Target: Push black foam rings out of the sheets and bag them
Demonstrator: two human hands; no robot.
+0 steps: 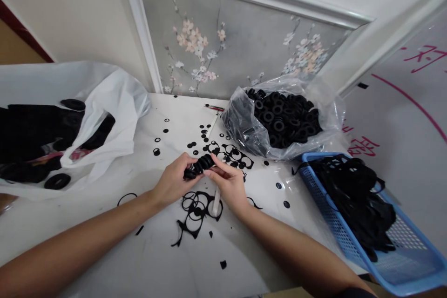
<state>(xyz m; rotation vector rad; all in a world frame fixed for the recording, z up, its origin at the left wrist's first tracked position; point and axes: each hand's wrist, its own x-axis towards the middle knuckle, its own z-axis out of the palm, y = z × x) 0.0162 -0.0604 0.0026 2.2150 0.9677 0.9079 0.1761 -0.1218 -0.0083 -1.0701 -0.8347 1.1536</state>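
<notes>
Between my two hands, just above the table, is a short row of black rubber rings (203,164) pressed side by side. My left hand (175,176) is closed around the near left end of the row. On the other end, the thumb and fingers of my right hand (227,180) pinch the last ring. Below lie thin black rubber offcuts (195,216) with round holes, and a pale stick-like tool (216,201) partly under my right hand. More punched offcuts (232,152) and small black discs (204,132) are scattered just beyond my hands.
A clear plastic bag (240,125) full of black rings stands at the back right. Right of it, a blue basket (335,223) holds black rubber strips. At left is a white plastic bag (115,149) with black pieces. A red pen (214,107) lies near the wall.
</notes>
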